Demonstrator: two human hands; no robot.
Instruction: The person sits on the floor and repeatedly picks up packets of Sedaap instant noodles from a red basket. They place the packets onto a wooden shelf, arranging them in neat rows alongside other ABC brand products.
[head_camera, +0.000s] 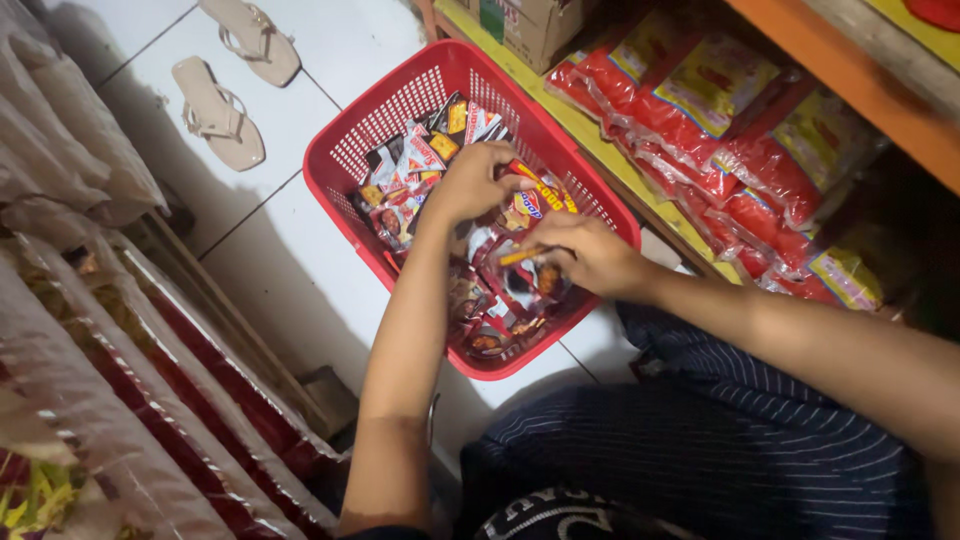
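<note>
Head view shows me both hands over a red basket (352, 150) that sits on the white tiled floor (300, 270), beside a low shelf (600, 140) stacked with red snack bags (700, 110). My left hand (470, 185) is curled around small sachets (410, 165) in the basket; my right hand (590, 255) pinches a thin orange packet (522, 256) just above the heap. Two beige sandals (215, 110) lie well apart from the basket.
</note>
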